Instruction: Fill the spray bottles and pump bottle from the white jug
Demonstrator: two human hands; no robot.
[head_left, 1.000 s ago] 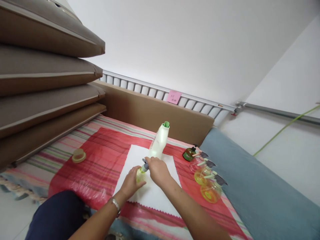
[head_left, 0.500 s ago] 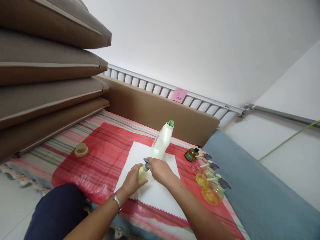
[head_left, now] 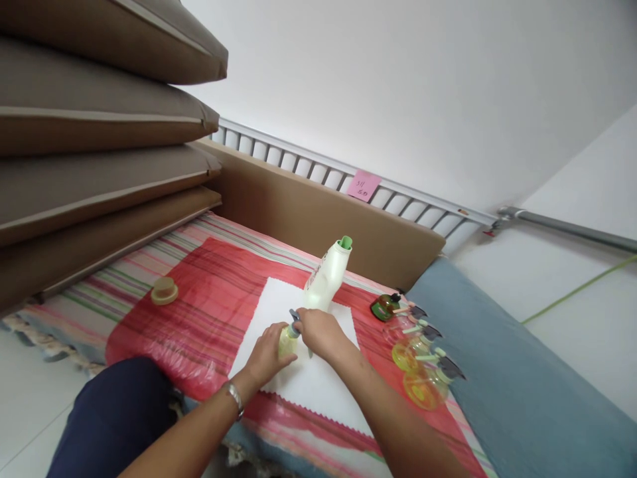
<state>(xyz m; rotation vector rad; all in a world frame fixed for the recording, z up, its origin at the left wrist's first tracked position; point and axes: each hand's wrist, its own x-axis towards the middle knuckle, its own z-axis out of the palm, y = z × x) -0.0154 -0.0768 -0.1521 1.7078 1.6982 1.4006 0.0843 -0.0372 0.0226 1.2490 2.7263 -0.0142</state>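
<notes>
My left hand (head_left: pixel 270 352) is closed around a small clear bottle (head_left: pixel 287 342) with pale yellow liquid, steadying it over a white sheet (head_left: pixel 323 392). Fingers of my right hand (head_left: pixel 321 332) are closed on the bottle's blue-grey spray head (head_left: pixel 294 317), at its neck. Part of the head is hidden behind them, and a thin greyish piece shows just below that hand. Right behind my hands a large white bottle (head_left: pixel 326 275) with a green spout stands tilted-looking on the sheet.
At right stand several spray bottles (head_left: pixel 425 385) with yellow or clear contents, beside a dark green bottle (head_left: pixel 385 307). A beige cap (head_left: pixel 164 291) sits on the red plastic cover (head_left: pixel 199 312) at left. Stacked brown cushions (head_left: pixel 109 172) rise at far left; a brown board (head_left: pixel 318 212) stands behind.
The view has shifted slightly. My right hand has turned a little at the spray head, and the thin greyish piece now shows below it. My left hand keeps its hold on the small bottle.
</notes>
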